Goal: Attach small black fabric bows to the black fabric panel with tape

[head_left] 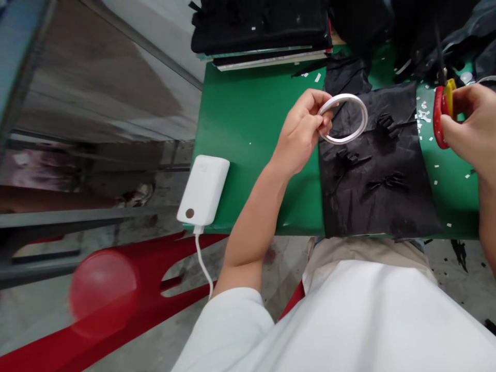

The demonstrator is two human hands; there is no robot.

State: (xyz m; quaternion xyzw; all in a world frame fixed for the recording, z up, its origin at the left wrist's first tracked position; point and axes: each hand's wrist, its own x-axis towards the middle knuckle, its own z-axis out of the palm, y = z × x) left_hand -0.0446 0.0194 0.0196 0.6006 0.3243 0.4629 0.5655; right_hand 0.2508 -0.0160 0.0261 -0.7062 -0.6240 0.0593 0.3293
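Note:
My left hand is closed in a pinch on a thin white ring of tape, held just above the left edge of a black sheet on the green table. My right hand at the right edge grips scissors with red and yellow handles, blades pointing away. Small black bow-like pieces lie on the black sheet.
A white power bank with a cable lies at the table's near left corner. Stacked black material sits at the far edge. Small white paper scraps dot the right side. A red stool stands on the floor at left.

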